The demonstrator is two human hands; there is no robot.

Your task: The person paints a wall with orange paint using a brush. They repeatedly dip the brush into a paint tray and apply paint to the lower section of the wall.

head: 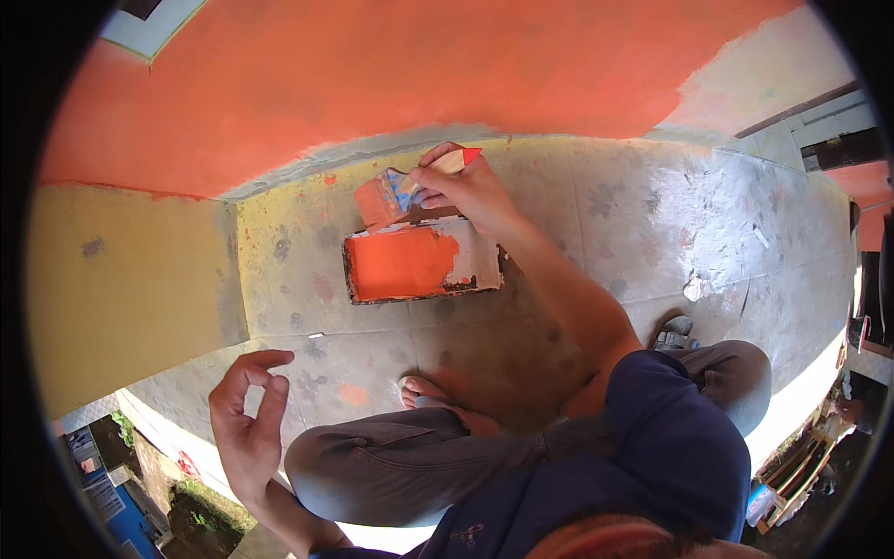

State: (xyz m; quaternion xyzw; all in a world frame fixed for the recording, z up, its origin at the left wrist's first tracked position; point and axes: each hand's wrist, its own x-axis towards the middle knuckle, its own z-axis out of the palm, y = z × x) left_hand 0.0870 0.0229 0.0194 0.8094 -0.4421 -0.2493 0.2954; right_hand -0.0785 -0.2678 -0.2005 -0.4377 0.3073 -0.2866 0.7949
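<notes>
My right hand (464, 189) is closed around the wooden handle of a wide paintbrush (398, 192), whose tip is red. The brush's bristles, coated in orange paint, point left and down at the far rim of a rectangular paint tray (492, 262). Orange paint (398, 262) covers the tray's left part; its right part is whitish with smears. My left hand (253, 416) is raised at the lower left beside my knee, thumb and forefinger curved near each other, with nothing held. Beyond the tray rises a wall (447, 70) painted mostly orange, with a grey strip along its base.
A low yellowish wall (133, 279) stands at the left. The stained floor (489, 335) bears paint spots and a small white piece (316, 335). My sandalled foot (422, 391) is near the tray; another sandal (674, 332) shows at right. A wooden rack (800, 482) stands outside, lower right.
</notes>
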